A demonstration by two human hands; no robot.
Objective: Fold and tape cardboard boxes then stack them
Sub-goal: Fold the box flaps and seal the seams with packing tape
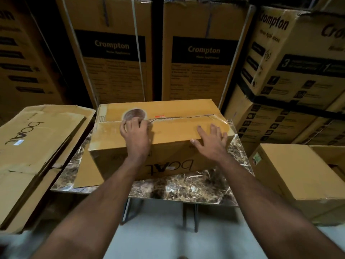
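One brown cardboard box with upside-down "boAt" print [160, 128] sits on one marble-patterned table [186, 186], top flaps closed, centre seam running left to right. A strip of clear tape [186, 117] lies along the seam from the roll to the right edge of the box, where it wrinkles over the corner.

Two bare hands, both on the box top. Left hand [135, 129] grips one roll of clear packing tape [134, 114], fingers curled over its near rim; the roll stands on the seam near the left end of the box. Right hand [211, 138] lies flat, fingers straight and spread, pressing the near flap beside the front edge toward the right end; it holds nothing.

One loose flap of brown cardboard [87, 172] sticks out from under the box at the left front of the table.

Left of the table: one stack of flattened brown "boAt" cardboard boxes [37, 139], leaning; the number of sheets in it cannot be counted. Right of the table: one plain brown assembled cardboard box [298, 171] on the floor.

Behind: two tall upright brown cartons with black "Crompton" panels [119, 58] side by side just behind the box. At right, a stack of brown printed "Crompton" cartons [291, 53], at least three levels. More dark-printed cartons at far left, blurred.
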